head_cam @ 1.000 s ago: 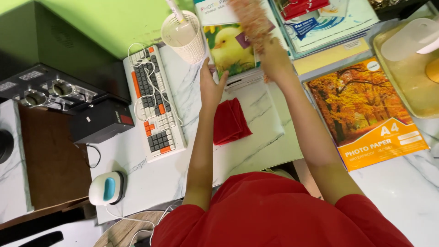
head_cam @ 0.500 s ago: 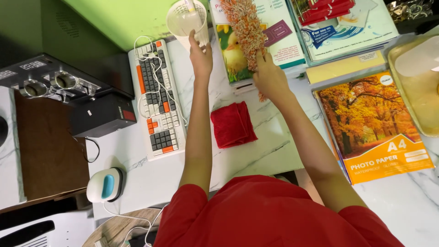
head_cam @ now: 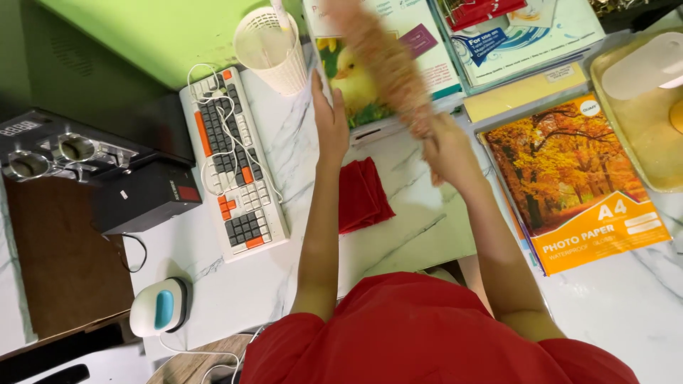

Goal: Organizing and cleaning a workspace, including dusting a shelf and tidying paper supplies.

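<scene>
Right hand (head_cam: 445, 146) grips duster (head_cam: 384, 60) closed; left hand (head_cam: 329, 117) flat open on chick pack (head_cam: 356, 78); wide sweep may tip cup (head_cam: 274, 46) nearby

Red cloth (head_cam: 361, 193), grey-orange keyboard (head_cam: 235, 165), marbled white desk (head_cam: 235, 284).

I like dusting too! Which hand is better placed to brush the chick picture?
Probably the right hand: it grips the fluffy duster lying over the chick picture. The left hand lies bare at its edge.
</scene>
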